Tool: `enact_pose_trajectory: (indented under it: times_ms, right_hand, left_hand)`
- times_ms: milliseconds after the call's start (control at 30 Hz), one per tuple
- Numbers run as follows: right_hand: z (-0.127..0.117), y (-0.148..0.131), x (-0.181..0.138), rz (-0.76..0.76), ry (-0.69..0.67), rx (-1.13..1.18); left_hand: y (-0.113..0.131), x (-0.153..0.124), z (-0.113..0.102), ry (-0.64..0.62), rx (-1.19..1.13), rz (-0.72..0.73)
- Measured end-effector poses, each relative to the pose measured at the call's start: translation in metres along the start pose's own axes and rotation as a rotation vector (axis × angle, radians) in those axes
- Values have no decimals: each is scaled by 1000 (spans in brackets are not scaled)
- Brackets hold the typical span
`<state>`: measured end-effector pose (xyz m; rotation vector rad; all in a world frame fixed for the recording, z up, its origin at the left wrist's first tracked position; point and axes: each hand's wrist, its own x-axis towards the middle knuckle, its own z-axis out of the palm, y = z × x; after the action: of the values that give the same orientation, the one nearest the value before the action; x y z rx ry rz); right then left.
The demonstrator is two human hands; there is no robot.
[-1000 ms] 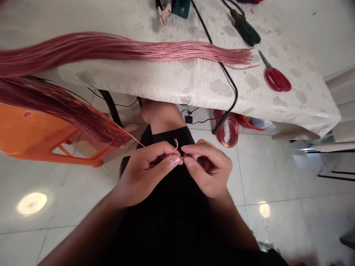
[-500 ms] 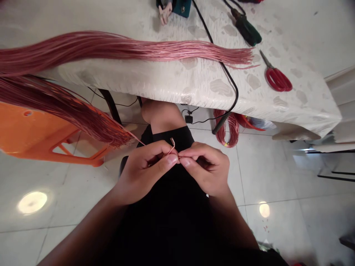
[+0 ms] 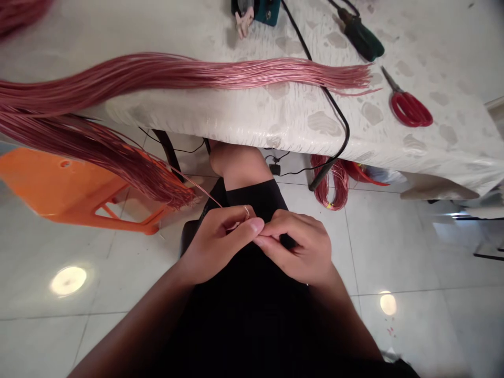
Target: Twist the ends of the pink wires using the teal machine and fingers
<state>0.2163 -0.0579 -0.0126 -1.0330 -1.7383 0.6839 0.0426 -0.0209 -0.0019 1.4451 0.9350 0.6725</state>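
Note:
My left hand [image 3: 218,244] and my right hand [image 3: 301,247] meet over my lap, fingertips pinched together on one thin pink wire [image 3: 205,188]. The wire's short end curls up at my left forefinger. The strand runs up and left to a hanging bundle of pink wires [image 3: 118,157] beside me. A second long bundle of pink wires [image 3: 220,73] lies along the front of the white table [image 3: 275,121].
Red-handled scissors [image 3: 409,105], a green-handled tool [image 3: 362,39], a teal device [image 3: 263,8] and a black cable [image 3: 334,113] lie on the table. An orange plastic stool [image 3: 71,189] stands at left. A red wire coil [image 3: 333,184] hangs under the table over white floor tiles.
My fingertips have closed tighter together and the wire's free end has curled shorter against my left forefinger. The view has shifted slightly, so everything sits a little further right.

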Motion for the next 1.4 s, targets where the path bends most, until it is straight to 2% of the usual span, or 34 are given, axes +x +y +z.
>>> enact_pose_trajectory:
  times_ms: [233, 533, 1067, 1400]
  right_hand:
    - [-4, 1, 0, -3, -9, 11]
    - [-15, 2, -1, 68, -178, 56]
    - [-18, 2, 2, 98, -243, 106]
    - [-24, 2, 2, 111, -246, 153]
  left_hand:
    - [-4, 1, -15, -119, 33, -18]
    - [-11, 8, -27, -320, 43, -45]
    - [-16, 6, -34, -376, 158, 125]
    - [-8, 3, -33, -414, 122, 99]
